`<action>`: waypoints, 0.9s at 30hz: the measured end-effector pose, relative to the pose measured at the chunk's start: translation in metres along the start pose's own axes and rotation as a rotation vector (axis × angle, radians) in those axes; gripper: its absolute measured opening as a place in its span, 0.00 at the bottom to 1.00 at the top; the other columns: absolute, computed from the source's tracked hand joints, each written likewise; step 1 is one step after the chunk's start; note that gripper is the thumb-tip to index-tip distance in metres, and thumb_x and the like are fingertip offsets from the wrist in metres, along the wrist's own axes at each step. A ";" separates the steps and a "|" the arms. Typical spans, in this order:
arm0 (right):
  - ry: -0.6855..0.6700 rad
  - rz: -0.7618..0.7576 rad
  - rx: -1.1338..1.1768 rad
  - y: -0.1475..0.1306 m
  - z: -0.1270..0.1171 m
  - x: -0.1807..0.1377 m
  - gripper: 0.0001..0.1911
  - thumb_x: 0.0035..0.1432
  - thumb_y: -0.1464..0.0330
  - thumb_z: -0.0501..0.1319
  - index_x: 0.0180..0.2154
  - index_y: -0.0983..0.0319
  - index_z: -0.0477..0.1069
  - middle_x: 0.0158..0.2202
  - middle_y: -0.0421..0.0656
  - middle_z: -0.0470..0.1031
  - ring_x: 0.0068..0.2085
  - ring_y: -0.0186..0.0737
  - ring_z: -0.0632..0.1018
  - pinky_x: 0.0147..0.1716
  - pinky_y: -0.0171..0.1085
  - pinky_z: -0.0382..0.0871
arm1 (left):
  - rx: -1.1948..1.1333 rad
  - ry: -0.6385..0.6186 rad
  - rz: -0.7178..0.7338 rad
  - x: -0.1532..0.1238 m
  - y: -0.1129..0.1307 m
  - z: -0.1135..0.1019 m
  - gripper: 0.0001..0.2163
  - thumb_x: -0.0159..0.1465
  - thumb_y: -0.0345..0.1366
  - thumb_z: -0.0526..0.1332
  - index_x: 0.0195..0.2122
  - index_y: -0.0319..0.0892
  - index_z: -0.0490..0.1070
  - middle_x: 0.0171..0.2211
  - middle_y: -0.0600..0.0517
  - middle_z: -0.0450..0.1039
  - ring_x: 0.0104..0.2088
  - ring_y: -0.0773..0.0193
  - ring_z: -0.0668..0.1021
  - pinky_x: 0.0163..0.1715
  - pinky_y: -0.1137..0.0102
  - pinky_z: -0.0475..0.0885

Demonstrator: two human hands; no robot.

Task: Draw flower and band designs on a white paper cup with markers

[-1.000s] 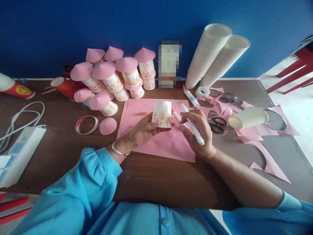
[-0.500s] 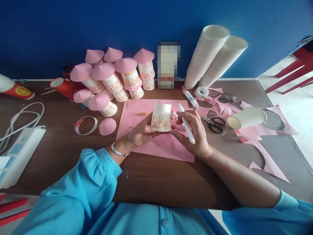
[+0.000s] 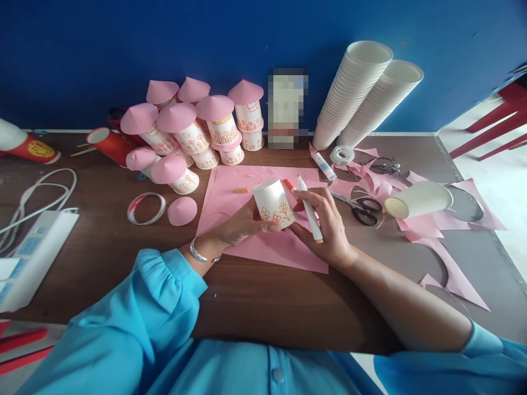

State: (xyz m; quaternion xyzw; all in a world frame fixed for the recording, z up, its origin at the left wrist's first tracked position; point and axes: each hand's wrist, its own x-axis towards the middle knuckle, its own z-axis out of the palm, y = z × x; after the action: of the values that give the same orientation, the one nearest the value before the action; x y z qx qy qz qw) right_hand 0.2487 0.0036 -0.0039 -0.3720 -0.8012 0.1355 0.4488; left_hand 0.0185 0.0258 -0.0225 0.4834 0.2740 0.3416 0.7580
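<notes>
My left hand [image 3: 242, 222] is closed on an upturned white paper cup [image 3: 272, 202] with orange and red flowers drawn on it, tilted to the left. My right hand [image 3: 327, 225] is closed on two markers [image 3: 308, 208], a white one pointing up and an orange-tipped one behind it, and its fingers also touch the cup's right side. Both hands hover over a pink paper sheet [image 3: 263, 247] on the brown table.
Decorated cups with pink cone roofs [image 3: 193, 129] stand at the back. Two leaning stacks of white cups [image 3: 362, 90], tape [image 3: 342, 154], a glue tube [image 3: 324, 165], scissors [image 3: 362, 208], a lying cup [image 3: 418, 198] and pink scraps sit right. A pink cone [image 3: 181, 211], tape ring [image 3: 146, 208] and power strip [image 3: 28, 258] lie left.
The cup has turned and tilted leftward in my left hand. My right hand moved closer with the markers and now touches the cup's side.
</notes>
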 end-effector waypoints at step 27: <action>-0.035 0.043 0.060 0.003 0.006 -0.005 0.30 0.69 0.61 0.68 0.67 0.53 0.62 0.49 0.47 0.74 0.45 0.49 0.78 0.46 0.49 0.81 | 0.174 0.033 0.047 0.001 0.010 0.013 0.29 0.53 0.43 0.81 0.52 0.42 0.75 0.46 0.46 0.80 0.47 0.54 0.79 0.48 0.63 0.74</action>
State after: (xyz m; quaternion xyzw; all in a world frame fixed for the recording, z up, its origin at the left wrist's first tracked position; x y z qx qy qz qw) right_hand 0.2472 0.0030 -0.0123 -0.3732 -0.7962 0.1756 0.4427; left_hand 0.0264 0.0225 -0.0084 0.5482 0.3036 0.3419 0.7003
